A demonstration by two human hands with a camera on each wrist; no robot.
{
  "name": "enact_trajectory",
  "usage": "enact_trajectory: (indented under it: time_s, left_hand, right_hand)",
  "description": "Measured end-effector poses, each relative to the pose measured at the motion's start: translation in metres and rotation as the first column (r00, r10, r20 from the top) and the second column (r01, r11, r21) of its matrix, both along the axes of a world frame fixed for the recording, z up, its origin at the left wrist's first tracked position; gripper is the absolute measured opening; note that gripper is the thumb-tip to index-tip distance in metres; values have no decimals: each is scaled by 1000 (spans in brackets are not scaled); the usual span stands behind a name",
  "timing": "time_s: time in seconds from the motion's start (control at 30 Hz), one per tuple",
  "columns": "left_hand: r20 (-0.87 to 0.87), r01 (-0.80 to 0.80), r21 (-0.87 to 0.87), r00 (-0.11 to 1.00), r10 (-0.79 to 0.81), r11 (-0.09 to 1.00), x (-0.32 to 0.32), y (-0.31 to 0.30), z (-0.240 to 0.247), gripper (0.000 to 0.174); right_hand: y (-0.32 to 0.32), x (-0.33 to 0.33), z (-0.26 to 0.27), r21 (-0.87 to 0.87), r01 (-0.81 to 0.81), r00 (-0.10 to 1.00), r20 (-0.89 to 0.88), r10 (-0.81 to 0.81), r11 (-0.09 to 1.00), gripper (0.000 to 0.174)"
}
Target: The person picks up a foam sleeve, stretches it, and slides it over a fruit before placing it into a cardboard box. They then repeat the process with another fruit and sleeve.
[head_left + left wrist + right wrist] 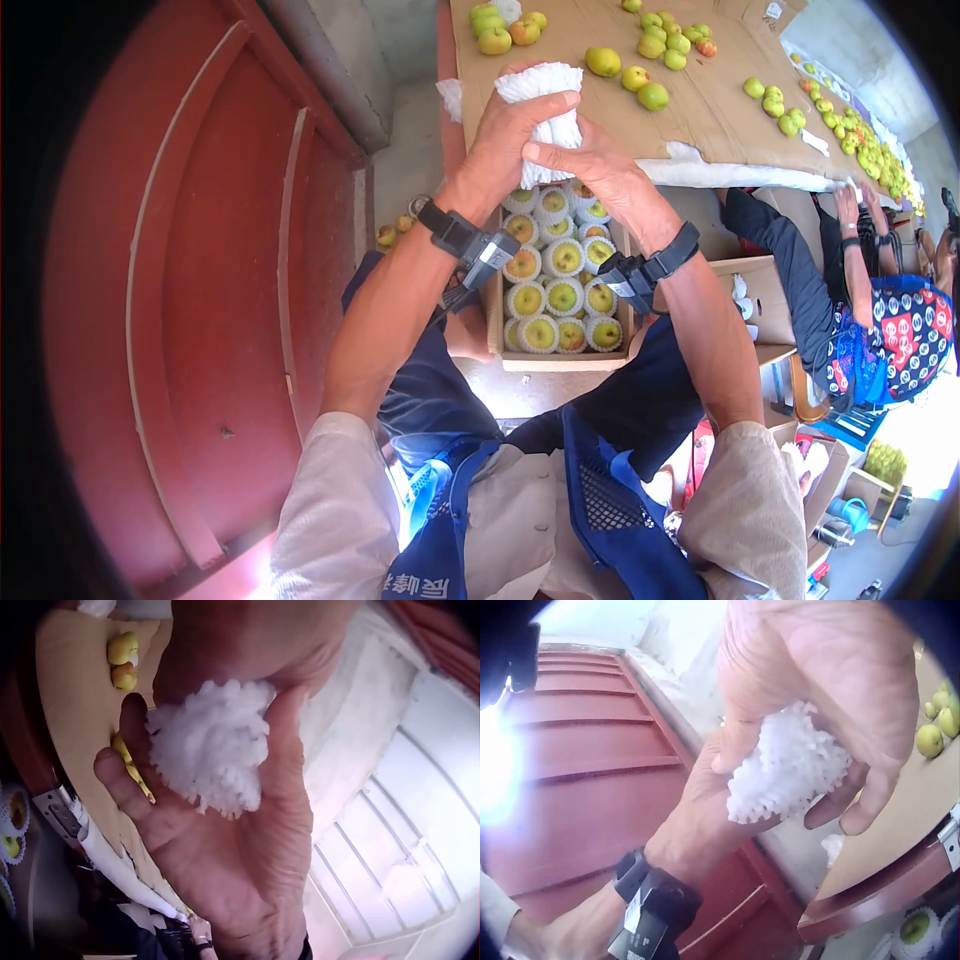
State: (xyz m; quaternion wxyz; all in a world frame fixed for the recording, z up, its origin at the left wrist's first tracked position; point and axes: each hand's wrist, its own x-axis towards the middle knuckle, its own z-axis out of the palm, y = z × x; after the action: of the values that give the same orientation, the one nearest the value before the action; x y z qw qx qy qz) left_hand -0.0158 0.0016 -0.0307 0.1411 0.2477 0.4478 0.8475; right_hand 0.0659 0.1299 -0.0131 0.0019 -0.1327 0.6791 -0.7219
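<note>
A bundle of white foam fruit nets (pixel 537 84) is held between both hands above the near edge of a table. My left hand (pixel 502 128) grips it from the left, with the thumb laid across its front. From the other side my right hand (pixel 598 160) holds it, its thumb over the lower part. In the left wrist view the bundle's frilled end (pixel 210 746) shows between the palms; the right wrist view has its other end (pixel 787 769). Below the hands stands a box (pixel 560 364) of apples (pixel 565 258), each in a white foam net.
Cardboard covers the table (pixel 720 110), with loose yellow-green apples (pixel 603 62) in groups on it. A red door (pixel 230 300) stands close at the left. To the right, another person (pixel 900 330) sits at the table's edge near an open cardboard box (pixel 770 295).
</note>
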Motion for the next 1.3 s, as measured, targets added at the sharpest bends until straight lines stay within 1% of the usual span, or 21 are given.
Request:
enact_trajectory:
  time_s: [0.07,0.1,0.17,0.2,0.27,0.3,0.37,0.53,0.67,0.8,0.87,0.9,0.97,1.0,1.03,1.07,1.1,1.17,1.2,1.27,1.3]
  left_hand:
    - [19,4,-26,1000,-3,1000,0,-2,3,42]
    - [20,4,-28,1000,-4,1000,3,-2,8,42]
    - [-5,43,-24,999,-43,999,10,-3,17,48]
    - [-5,43,-25,999,-43,999,8,-3,16,48]
    - [-1,48,-32,999,-48,998,2,-4,15,47]
    - [-2,48,-33,999,-48,998,3,-6,17,47]
    - [-14,84,-128,996,-86,988,4,-11,21,48]
    - [-12,81,-159,996,-84,984,7,-11,21,51]
    - [3,72,-132,997,-72,989,15,-7,16,53]
    - [14,92,-160,996,-91,983,15,-8,16,52]
    - [8,108,-157,994,-108,982,16,-10,18,56]
    - [5,111,-157,994,-112,981,15,-11,16,56]
    - [-258,-52,-295,966,-27,954,9,-11,14,55]
    - [-261,-47,-291,965,-32,956,8,-12,16,55]
    - [-246,3,-282,966,-75,959,8,-15,19,54]
    - [-234,50,-273,965,-117,961,8,-18,22,55]
    - [-242,49,-267,963,-116,962,3,-20,22,55]
    - [67,263,-119,964,-257,957,-6,-24,19,63]
    - [67,264,-116,964,-257,958,-10,-25,18,63]
    - [101,214,-258,976,-194,942,-14,-21,13,69]
    - [104,221,-251,974,-201,942,-12,-20,14,69]
  right_hand:
    - [7,-7,-6,-39,-100,990,96,103,994,69]
    - [8,-9,-7,-41,-99,990,97,103,994,69]
    - [11,-12,-9,-8,-78,987,142,79,997,56]
    - [13,-15,-12,-9,-78,987,142,79,997,56]
    - [16,-21,-20,14,-63,985,159,60,998,46]
    - [16,-21,-23,14,-63,986,158,60,998,46]
    - [16,-22,-28,-94,-116,973,189,132,989,41]
    - [9,-5,-14,-166,-175,948,237,212,970,35]
    - [13,-4,-25,-245,-185,935,255,247,952,36]
    - [16,2,-15,-233,-197,926,276,259,952,33]
    - [22,-1,-15,-151,-221,913,316,259,964,29]
    - [25,-3,-16,-151,-217,915,313,255,964,29]
    - [33,-11,-19,202,-140,958,274,82,969,28]
    - [38,-13,-20,207,-134,960,271,74,969,28]
    - [43,-14,-21,544,54,998,-11,-57,838,27]
    - [48,-16,-21,749,302,945,-319,-80,589,27]
    - [53,-17,-18,751,309,942,-326,-79,584,27]
    - [60,-18,-16,857,407,911,-406,-74,317,24]
    - [58,-14,-8,858,406,912,-405,-74,314,24]
    - [61,-3,7,847,491,841,-522,142,204,20]
    - [59,-2,14,857,495,837,-514,186,142,20]
